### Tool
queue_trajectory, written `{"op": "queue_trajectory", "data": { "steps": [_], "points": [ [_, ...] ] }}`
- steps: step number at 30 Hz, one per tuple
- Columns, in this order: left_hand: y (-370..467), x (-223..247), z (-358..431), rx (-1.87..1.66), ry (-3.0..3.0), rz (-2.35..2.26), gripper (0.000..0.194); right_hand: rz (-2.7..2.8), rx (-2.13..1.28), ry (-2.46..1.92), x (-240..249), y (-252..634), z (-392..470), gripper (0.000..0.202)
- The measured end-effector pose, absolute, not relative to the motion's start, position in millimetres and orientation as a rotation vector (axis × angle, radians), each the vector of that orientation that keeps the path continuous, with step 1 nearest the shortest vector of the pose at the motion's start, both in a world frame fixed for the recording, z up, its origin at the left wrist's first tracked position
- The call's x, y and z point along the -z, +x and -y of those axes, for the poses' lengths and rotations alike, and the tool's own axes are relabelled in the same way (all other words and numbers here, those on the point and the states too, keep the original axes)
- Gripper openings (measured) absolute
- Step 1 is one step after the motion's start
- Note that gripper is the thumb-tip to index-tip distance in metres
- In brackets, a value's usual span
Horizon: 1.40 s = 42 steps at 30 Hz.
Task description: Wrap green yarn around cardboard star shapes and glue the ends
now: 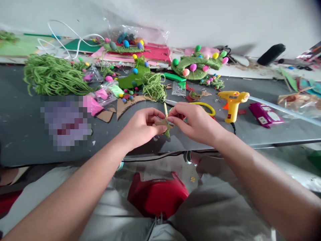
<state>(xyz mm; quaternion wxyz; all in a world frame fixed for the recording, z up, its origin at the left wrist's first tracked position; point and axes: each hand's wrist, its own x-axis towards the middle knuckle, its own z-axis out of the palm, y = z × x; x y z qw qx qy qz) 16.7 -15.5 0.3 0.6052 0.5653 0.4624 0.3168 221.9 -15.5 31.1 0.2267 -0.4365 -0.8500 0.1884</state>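
Near the table's front edge, my left hand (147, 124) is closed on a small cardboard piece (163, 124) partly wrapped in green yarn (167, 133). My right hand (192, 119) meets it from the right, thumb and fingers pinched at the piece's upper side; what exactly they grip is too small to tell. A pale thin stick (166, 109) rises between both hands. Just behind them lies a tangle of green yarn (154, 86). Scissors with yellow handles (207, 107) are partly hidden behind my right hand.
A yellow glue gun (232, 104) stands right of my hands, beside a purple packet (266, 114). More green yarn (56, 75) lies at the left. Wrapped green shapes with coloured balls (194, 65) sit at the back. Below the table is a red stool (158, 195).
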Motion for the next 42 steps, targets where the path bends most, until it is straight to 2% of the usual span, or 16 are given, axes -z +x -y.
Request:
{"op": "queue_trajectory", "data": {
  "steps": [9,17,23,31,38,42],
  "points": [
    [18.2,3.3,15.1,-0.943,1.313,-1.083,0.022,2.254,-0.596,-1.207,-29.4,212.4,31.6,0.013],
    [14.1,-3.2,15.7,-1.106,1.177,-0.981,0.023,2.347,-0.388,-1.137,-29.4,216.0,33.5,0.024],
    [7.6,-3.4,15.3,-1.072,1.151,-0.932,0.025,2.123,-0.605,-1.069,-24.7,215.3,32.7,0.018],
    [6.1,-7.4,10.8,-0.872,1.237,-0.927,0.036,2.239,-0.757,-1.123,-23.3,225.2,13.4,0.015],
    [8.4,-5.8,14.7,-0.659,1.355,-1.002,0.036,2.49,-0.453,-1.076,-27.0,227.6,8.4,0.018],
    [12.8,0.2,15.6,-0.676,1.388,-1.063,0.035,2.529,-0.29,-1.153,-32.9,218.8,14.6,0.017]
  ]
}}
